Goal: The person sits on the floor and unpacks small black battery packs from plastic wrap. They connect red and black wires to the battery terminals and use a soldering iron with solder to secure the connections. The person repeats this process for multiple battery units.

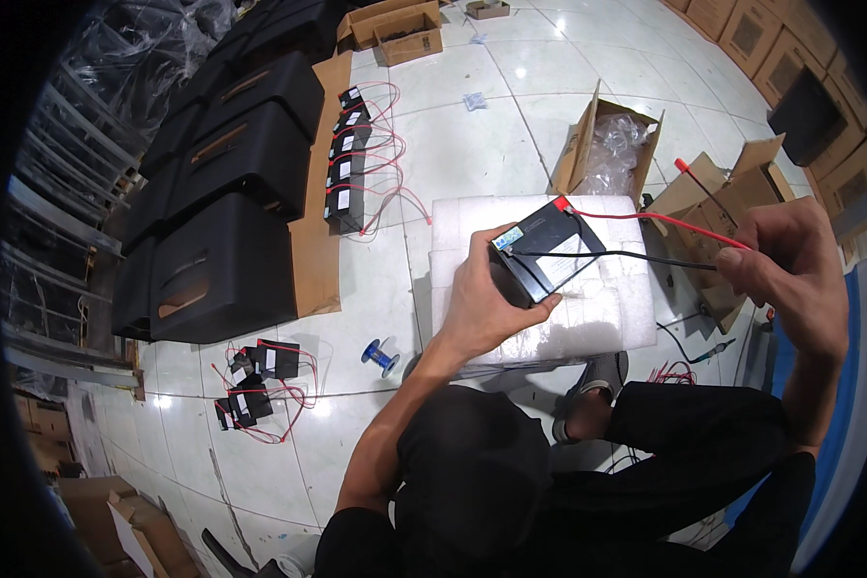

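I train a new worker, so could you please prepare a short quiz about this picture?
1. Which hand grips the black battery?
2. True or false: the blue spool is on the floor, to the left of the white foam block.
3. How many wires run from the battery to the right hand?

Key:
1. The left hand.
2. True.
3. Two: one red wire, one black wire.

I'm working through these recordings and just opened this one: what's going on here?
Someone's left hand holds a black battery, tilted, over a white foam block. The right hand pinches the red wire and black wire that run from it, drawn out to the right. Off to the left, similar wired batteries stand in a row, with a small cluster nearer the person, beside a blue spool.
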The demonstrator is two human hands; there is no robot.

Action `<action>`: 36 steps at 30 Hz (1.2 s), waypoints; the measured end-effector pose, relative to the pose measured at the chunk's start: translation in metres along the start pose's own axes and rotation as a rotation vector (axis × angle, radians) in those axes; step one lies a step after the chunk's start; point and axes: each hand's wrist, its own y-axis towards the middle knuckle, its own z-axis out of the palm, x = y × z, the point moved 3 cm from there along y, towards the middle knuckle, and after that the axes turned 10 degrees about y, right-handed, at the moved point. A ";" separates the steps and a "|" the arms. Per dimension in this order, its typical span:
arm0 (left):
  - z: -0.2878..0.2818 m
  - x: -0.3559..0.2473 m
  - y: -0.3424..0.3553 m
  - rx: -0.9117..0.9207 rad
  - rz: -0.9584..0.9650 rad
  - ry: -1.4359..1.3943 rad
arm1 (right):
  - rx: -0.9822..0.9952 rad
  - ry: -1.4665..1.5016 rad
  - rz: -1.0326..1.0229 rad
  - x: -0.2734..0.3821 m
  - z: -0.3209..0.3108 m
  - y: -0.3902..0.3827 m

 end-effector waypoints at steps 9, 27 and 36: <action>0.000 0.003 -0.001 -0.022 0.057 0.083 | 0.294 -0.327 -0.022 0.019 -0.006 -0.006; 0.007 0.006 -0.004 -0.064 0.309 0.127 | 0.677 -0.604 -0.087 0.021 -0.010 -0.015; 0.004 0.004 -0.004 -0.060 0.337 0.186 | 0.711 -0.531 -0.078 0.017 -0.009 -0.013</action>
